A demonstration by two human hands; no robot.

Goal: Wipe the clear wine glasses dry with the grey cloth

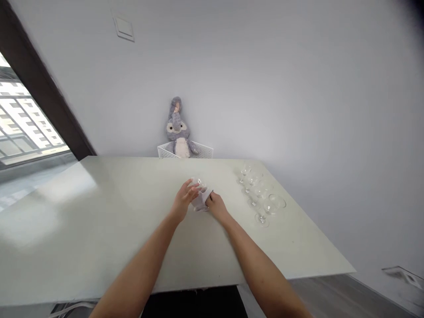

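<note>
My left hand (184,199) curls its fingers around the side of a clear glass (200,183) above the middle of the table. From the other side, my right hand (216,206) grips a white cloth (200,204), which lies against the glass. Cloth and fingers hide the lower part of the glass, so its stem cannot be made out. To the right of my right hand, several clear stemmed glasses (270,205) stand in a slanting row.
The pale table (132,247) reaches back to a grey wall. Behind its far edge, a grey plush toy (181,145) sits in a white perforated basket (207,151). A window (24,119) is at the left, and the row of glasses runs near the table's right edge.
</note>
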